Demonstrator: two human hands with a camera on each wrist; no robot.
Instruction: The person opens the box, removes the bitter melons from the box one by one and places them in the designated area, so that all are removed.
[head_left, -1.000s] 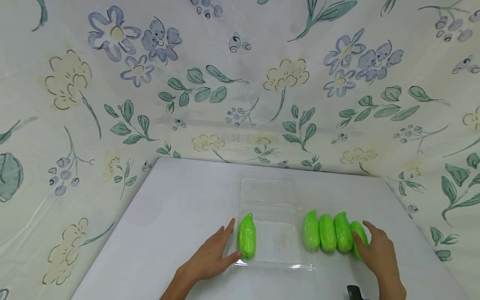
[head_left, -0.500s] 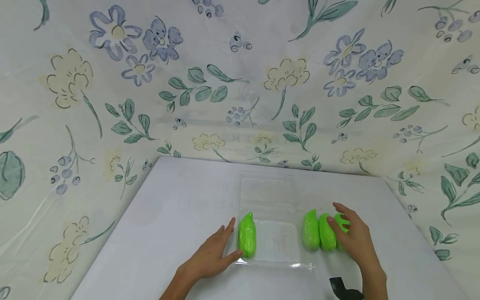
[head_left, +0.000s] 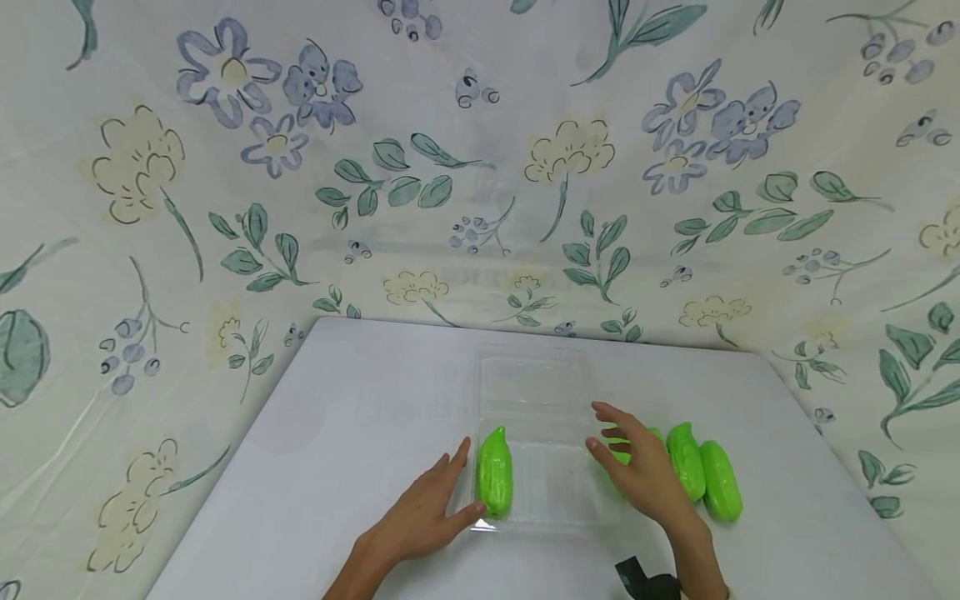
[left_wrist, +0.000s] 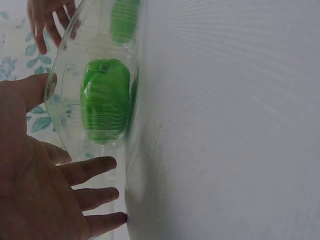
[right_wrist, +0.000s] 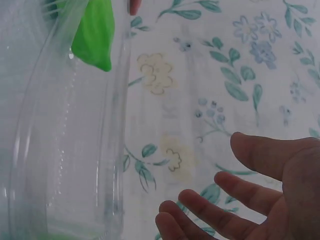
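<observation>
A clear plastic clamshell container [head_left: 555, 487] lies open on the table, and one bright green, ridged, gourd-like vegetable [head_left: 494, 473] sits along its left side. My left hand [head_left: 423, 512] rests at the container's left edge; its thumb [left_wrist: 37, 90] reaches the rim while the other fingers stay spread. Over the container's right edge, my right hand [head_left: 648, 471] holds nothing between its loosely bent fingers. Several similar green vegetables stand in a row to the right, the rightmost one [head_left: 722, 482] in full view; my right hand partly hides the left ones.
The container's flat lid half [head_left: 536, 383] lies behind it on the white table [head_left: 375, 392]. A floral cloth [head_left: 450, 233] hangs around the table's back and sides. A black object [head_left: 648, 579] shows beside my right wrist.
My right hand has moved left across the row, from the rightmost vegetable to the container's right edge. That vegetable is back in full view. My left hand stays put.
</observation>
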